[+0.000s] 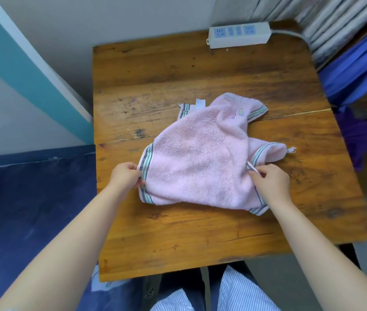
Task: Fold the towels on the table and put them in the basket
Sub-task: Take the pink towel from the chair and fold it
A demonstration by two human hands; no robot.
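Wooden table (178, 68) bears a crumpled pink towel (200, 162) near a white power strip (238, 34). Left hand (125, 176) pinches its striped edge; right hand (270, 180) pinches its opposite side.

- Square table of worn, glossy brown wood (155, 232), with dark stains and a long crack across the middle.
- Crumpled pink terry towel (200, 162) with green and purple striped edging, lying around the table's centre; white label showing at the far edge, loose white cord at the right edge.
- White oblong power strip (238, 34) with blue sockets, at the far right corner, its cable trailing off the edge.
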